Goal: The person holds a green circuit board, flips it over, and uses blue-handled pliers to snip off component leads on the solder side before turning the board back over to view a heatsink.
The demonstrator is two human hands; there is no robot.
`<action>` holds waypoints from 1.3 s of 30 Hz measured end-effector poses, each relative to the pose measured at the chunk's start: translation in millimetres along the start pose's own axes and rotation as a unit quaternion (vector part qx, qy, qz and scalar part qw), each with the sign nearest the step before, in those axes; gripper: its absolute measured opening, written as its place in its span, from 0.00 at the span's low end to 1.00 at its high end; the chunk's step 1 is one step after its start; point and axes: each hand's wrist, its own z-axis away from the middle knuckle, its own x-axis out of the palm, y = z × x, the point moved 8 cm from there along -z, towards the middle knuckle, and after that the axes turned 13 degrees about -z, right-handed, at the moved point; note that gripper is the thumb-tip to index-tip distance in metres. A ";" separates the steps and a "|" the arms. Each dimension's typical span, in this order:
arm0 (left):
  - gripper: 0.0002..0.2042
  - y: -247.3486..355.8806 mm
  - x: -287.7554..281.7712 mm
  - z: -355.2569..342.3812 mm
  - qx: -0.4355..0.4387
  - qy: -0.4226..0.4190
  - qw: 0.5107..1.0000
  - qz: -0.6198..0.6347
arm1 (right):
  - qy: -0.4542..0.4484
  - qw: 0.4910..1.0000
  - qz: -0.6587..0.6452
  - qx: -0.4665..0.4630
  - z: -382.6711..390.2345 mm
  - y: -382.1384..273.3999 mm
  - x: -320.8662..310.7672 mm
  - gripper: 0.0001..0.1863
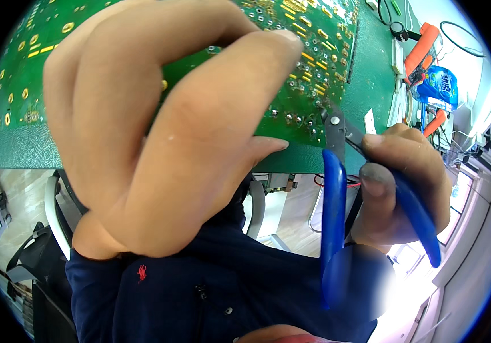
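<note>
1. Green circuit board [291, 86]: being held tilted above the green desk [371, 86] by the left hand [159, 143], fingers closed on its near edge.
2. Blue-handled cutters [337, 188]: being gripped in the right hand [399, 183], its grip closed around the handles; the blades are being set against solder leads at the board's near right corner.
3. Progress: trimming judged under way; how many leads are being left uncut cannot be told.
4. Orange-handled tools [422, 46]: lying far right.
</note>
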 end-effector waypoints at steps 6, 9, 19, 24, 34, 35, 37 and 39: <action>0.32 -2.3 -0.7 -2.5 0.057 0.068 0.996 0.029 | -0.064 0.997 0.019 -0.041 -19.2 -5.5 0.2 0.17; 0.32 3.0 -4.5 -4.8 0.059 0.029 0.998 -0.019 | -0.056 0.998 0.006 0.000 -22.8 -2.9 -1.3 0.15; 0.32 1.7 -2.2 -1.9 0.047 0.030 0.998 -0.021 | -0.084 0.996 0.024 -0.025 -26.5 -9.9 6.9 0.12; 0.31 4.3 -2.7 -2.3 0.040 0.019 0.998 -0.045 | -0.074 0.996 0.031 -0.027 -21.4 -12.7 10.9 0.11; 0.32 1.6 -1.4 -3.1 0.050 0.044 0.998 -0.016 | -0.046 0.992 0.116 -0.026 -9.4 -30.5 21.7 0.13; 0.32 2.1 -1.0 -4.4 0.052 0.044 0.998 -0.014 | -0.047 0.991 0.123 -0.025 -8.4 -31.5 22.0 0.14; 0.32 4.1 -2.4 -1.8 0.041 0.028 0.998 -0.037 | -0.056 0.990 0.126 -0.040 -5.2 -29.4 27.5 0.15; 0.33 3.9 -1.9 2.2 0.033 0.035 0.998 -0.045 | -0.066 0.987 0.138 -0.052 -2.7 -30.3 31.0 0.17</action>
